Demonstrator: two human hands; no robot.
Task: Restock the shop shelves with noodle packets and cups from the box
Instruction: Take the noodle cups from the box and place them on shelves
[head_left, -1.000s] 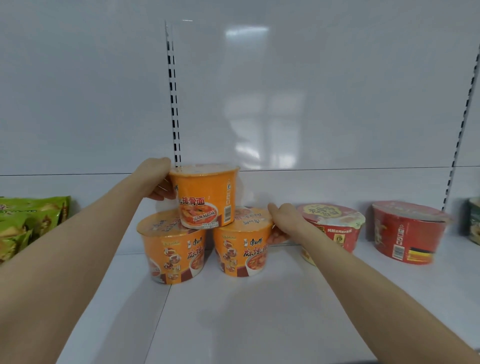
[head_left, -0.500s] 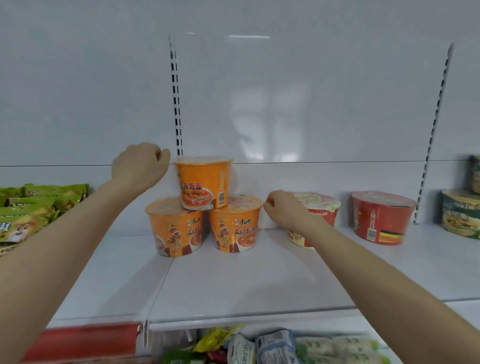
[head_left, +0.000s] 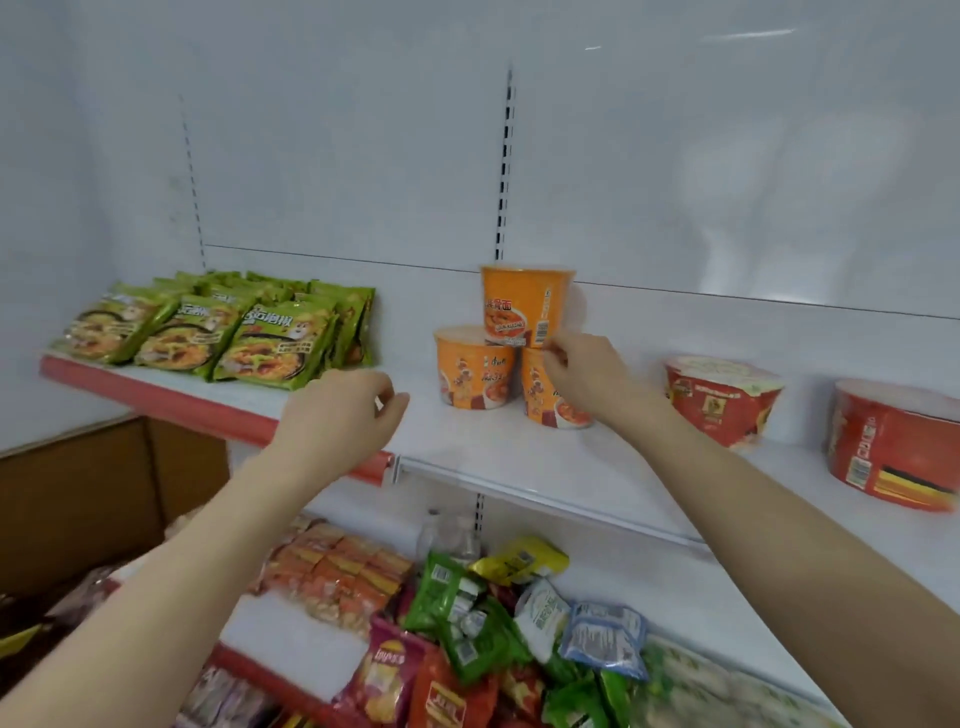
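The cardboard box (head_left: 78, 493) sits at the left edge of the frame, below the shelf. Its flap stands up, and its inside is too dark and blurred to tell what remains in it. Above it, at the upper left, green noodle packets (head_left: 218, 332) lie in overlapping rows on the shelf (head_left: 493, 457), so that part looks stocked.

The left hand (head_left: 343, 410) hovers over the shelf's front edge just left of centre, fingers loosely bent and holding nothing.

Right of it, three orange cups form a small pyramid. The top cup (head_left: 524, 304) rests upright on the lids of the left cup (head_left: 470, 366) and the right cup (head_left: 545, 400), which is partly hidden.

The right hand (head_left: 587, 374) is in front of that right cup, its bent fingertips at the top cup's lower edge. Whether they pinch the cup or only hover beside it cannot be told.

Further right, two red bowls (head_left: 722, 397) stand apart from each other, with bare shelf around them.

Along the bottom of the frame, a lower shelf holds a loose heap of snack bags (head_left: 467, 623).

Judging from this, the restocking is partly done. Packets and one cup stack are placed, open shelf remains between and beside the groups, and more stock from the box probably has to go up.
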